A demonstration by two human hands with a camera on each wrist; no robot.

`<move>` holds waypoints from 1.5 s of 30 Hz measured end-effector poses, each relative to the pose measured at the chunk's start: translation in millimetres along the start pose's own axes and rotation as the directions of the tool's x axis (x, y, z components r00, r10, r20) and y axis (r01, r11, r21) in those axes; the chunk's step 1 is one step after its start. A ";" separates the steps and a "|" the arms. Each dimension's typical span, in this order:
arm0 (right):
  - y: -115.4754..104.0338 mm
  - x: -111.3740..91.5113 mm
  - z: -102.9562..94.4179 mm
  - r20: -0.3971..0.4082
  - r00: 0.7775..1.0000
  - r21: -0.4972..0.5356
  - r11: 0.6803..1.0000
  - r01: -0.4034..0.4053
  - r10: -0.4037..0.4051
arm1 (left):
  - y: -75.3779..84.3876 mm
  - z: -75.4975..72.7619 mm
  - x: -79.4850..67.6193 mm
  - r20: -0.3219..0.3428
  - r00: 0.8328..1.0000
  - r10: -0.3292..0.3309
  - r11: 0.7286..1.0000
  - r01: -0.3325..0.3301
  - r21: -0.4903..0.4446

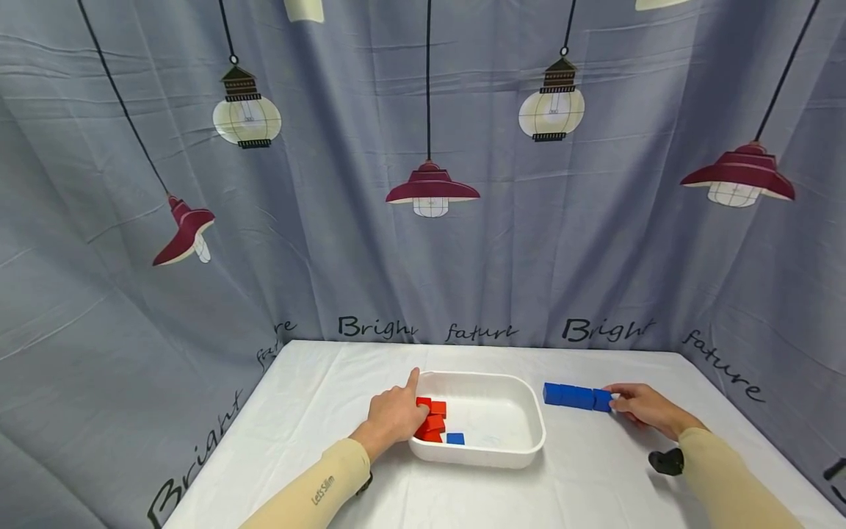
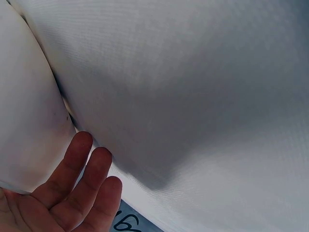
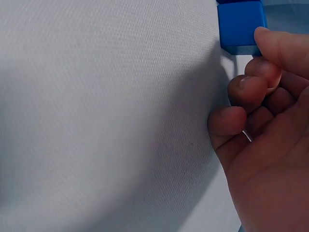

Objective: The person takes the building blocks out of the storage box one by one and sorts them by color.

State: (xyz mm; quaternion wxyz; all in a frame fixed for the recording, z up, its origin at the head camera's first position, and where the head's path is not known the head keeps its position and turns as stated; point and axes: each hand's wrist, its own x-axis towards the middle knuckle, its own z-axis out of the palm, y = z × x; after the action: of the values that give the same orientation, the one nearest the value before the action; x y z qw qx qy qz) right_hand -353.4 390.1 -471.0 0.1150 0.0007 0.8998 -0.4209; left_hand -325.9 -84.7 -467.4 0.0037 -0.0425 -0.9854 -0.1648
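Observation:
My left hand holds the left rim of a white plastic tub, index finger pointing along the edge. In the left wrist view, three fairly straight fingers lie against the tub's outer wall. Several red blocks sit inside at the left, partly hidden by this hand, and a small blue block is beside them. Right of the tub, a row of blue blocks lies on the table. My right hand pinches the blue block at the row's right end, its other fingers curled below.
A white cloth covers the table. Behind it and along both sides hangs a grey-blue curtain printed with lamps and lettering. A black wrist device is at the right sleeve.

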 end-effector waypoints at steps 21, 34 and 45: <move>-0.6 1.3 0.8 0.005 1.000 0.010 1.000 0.007 -0.007 | -2.5 1.0 -0.1 -0.004 1.000 0.004 1.000 -0.004 -0.002; -25.9 4.3 4.0 -0.002 0.996 -0.007 0.996 0.092 -0.092 | -2.1 -0.4 -0.8 -0.028 0.999 0.022 1.000 -0.022 0.014; -71.4 8.7 11.1 0.091 0.978 0.025 0.982 0.187 -0.189 | -2.5 0.6 -1.9 -0.080 0.996 0.050 0.998 -0.047 0.035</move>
State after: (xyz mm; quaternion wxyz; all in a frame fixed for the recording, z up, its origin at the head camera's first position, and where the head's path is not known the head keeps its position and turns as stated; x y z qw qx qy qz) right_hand -366.6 334.8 -425.6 0.1167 -0.1031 0.8859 -0.4369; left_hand -324.2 -87.1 -468.8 0.0480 -0.0596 -0.9857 -0.1500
